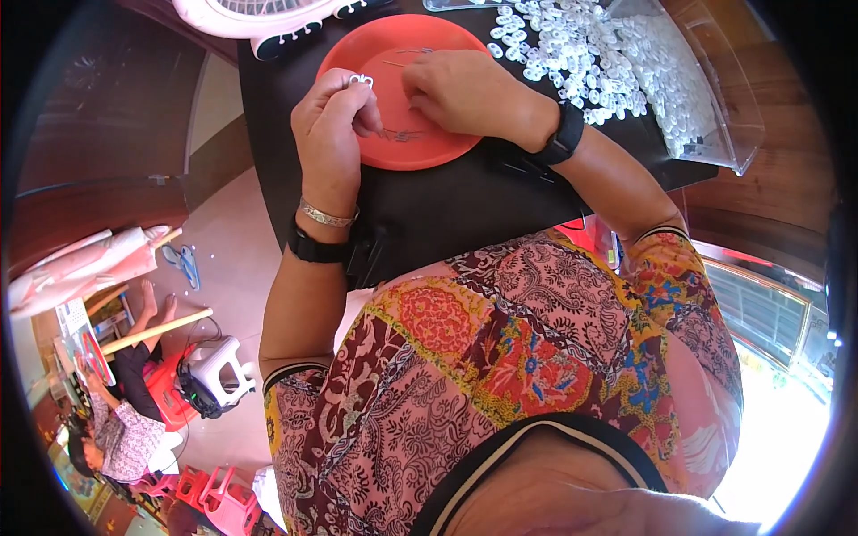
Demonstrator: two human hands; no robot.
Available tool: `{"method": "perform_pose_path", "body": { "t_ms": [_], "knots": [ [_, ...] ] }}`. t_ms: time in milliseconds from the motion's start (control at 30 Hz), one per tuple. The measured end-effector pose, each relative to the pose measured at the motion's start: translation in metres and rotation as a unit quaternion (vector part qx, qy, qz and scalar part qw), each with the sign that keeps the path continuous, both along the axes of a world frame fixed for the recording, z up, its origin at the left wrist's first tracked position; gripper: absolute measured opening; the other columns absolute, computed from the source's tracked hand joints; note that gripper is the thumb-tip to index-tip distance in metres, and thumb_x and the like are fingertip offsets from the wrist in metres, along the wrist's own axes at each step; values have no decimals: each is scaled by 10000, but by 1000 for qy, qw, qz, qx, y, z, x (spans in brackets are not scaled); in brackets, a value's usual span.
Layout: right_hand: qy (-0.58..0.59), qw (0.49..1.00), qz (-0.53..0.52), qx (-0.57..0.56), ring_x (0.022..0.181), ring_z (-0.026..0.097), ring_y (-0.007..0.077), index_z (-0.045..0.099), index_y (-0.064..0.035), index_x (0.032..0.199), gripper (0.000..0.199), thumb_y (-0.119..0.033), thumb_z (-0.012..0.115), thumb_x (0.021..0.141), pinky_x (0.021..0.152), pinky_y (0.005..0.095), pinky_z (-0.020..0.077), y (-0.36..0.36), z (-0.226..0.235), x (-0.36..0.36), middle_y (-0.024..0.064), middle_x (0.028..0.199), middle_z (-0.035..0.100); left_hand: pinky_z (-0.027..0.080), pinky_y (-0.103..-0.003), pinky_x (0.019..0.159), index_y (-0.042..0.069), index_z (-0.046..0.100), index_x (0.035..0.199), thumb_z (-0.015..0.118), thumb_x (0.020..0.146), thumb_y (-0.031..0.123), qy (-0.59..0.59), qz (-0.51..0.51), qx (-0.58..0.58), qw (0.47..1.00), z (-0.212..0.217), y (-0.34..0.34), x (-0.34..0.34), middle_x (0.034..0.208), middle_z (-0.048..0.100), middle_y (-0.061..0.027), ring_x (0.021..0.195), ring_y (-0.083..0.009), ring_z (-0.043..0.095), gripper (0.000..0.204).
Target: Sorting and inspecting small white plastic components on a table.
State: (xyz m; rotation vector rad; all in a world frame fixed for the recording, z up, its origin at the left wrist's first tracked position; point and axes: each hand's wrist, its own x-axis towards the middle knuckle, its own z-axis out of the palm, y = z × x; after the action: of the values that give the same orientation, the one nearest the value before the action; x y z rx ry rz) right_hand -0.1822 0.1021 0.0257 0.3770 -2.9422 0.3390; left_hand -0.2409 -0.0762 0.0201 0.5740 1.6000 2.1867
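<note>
A shallow round red plate [375, 40] lies on the black table, with several thin metal pins [404, 137] in it. Over the plate's left side, my left hand [329, 125] pinches a small white plastic piece [361, 80] between thumb and finger; the piece sticks up with its loops showing. On the right, my right hand [469, 89] reaches low into the plate, fingers curled together near more pins at the far side. Its fingertips are partly hidden, so what they hold cannot be made out.
A heap of white plastic pieces [572, 54] spreads right of the plate, from a clear plastic bin [744, 161]. A white-and-pink fan [286, 27] stands far left on the black table [429, 210]. Lower left, another person [130, 442] sits near red stools [228, 491].
</note>
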Motion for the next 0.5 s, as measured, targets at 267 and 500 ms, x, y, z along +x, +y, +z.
{"method": "perform_pose_path", "body": {
  "t_ms": [267,500],
  "knots": [
    [29,997,31,-71,871,605,285,603,-64,868,89,-127,613,805,718,385,494,4,19,10,76,875,615,374,-217,536,13,576,766,502,852,82,14,12,31,999,3,3,3,633,559,-32,558,-95,509,133],
    [-4,990,137,41,888,614,226,656,-105,863,112,-183,619,792,708,358,510,-21,12,-7,41,886,609,386,-223,547,-1,566,791,498,858,88,-4,70,81,994,0,-1,0,635,562,-51,565,-117,521,130]
  ]
}}
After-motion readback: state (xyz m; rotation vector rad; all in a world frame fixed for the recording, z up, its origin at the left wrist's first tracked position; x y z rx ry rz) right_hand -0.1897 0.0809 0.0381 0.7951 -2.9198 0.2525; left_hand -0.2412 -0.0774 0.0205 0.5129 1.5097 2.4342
